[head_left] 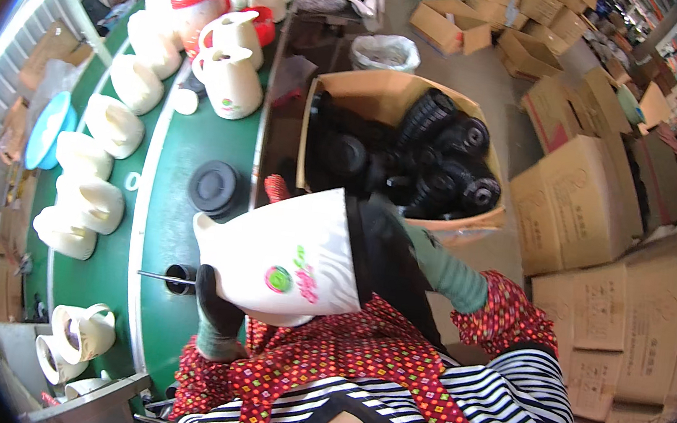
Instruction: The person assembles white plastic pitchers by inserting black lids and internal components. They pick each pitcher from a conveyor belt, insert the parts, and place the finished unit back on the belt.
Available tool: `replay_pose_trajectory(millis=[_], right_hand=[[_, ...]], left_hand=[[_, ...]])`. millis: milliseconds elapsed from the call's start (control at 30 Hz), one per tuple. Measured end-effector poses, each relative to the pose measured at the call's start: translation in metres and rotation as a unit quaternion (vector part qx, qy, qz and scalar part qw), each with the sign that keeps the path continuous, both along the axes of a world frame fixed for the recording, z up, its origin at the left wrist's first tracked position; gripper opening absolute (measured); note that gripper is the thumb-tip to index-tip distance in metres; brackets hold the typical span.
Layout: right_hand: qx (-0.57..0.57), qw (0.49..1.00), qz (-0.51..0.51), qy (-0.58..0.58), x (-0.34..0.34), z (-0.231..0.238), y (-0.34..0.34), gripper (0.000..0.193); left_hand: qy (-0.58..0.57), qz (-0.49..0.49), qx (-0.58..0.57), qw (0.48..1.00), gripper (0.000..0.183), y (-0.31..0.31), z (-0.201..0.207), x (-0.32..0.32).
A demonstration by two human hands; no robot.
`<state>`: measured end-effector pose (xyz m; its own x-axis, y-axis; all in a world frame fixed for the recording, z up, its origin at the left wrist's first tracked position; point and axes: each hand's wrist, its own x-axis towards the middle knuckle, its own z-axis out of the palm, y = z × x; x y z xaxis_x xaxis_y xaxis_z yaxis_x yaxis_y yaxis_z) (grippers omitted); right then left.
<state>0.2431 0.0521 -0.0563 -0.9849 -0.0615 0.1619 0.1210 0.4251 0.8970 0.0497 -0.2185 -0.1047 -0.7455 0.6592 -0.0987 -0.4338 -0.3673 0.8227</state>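
Note:
I hold a white thermos jug [287, 252] on its side in front of my body, with its spout end to the left. Pink and green print marks its wall, and a black base ring [357, 252] rims its right end. My left hand [217, 308], in a black and grey-green glove, is closed on the jug near the spout end. At the base end my right hand [396, 257], gloved alike, grips the jug; its black fingers blend with the black base and are partly hidden. A round black lid-like part [215, 186] lies on the green belt beyond the jug.
A carton [485, 221] of black ribbed parts stands beyond my right hand. White jug bodies [112, 126] line the green belt's [175, 234] left side. A black cup [178, 278] with a metal rod is beside my left hand. Stacked cartons [597, 307] fill the right.

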Motion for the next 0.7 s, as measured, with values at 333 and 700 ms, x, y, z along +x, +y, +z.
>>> replay_pose_trajectory(millis=[333, 700], right_hand=[[-0.694, 0.620, 0.365, -0.038, -0.033, 0.119, 0.020, 0.107], [-0.953, 0.062, 0.195, 0.223, -0.041, -0.006, 0.001, 0.071]], left_hand=[[-0.150, -0.039, 0.057, 0.986, 0.066, 0.025, 0.029, 0.032], [0.194, 0.047, -0.068, 0.978, 0.084, 0.047, 0.077, 0.001]])
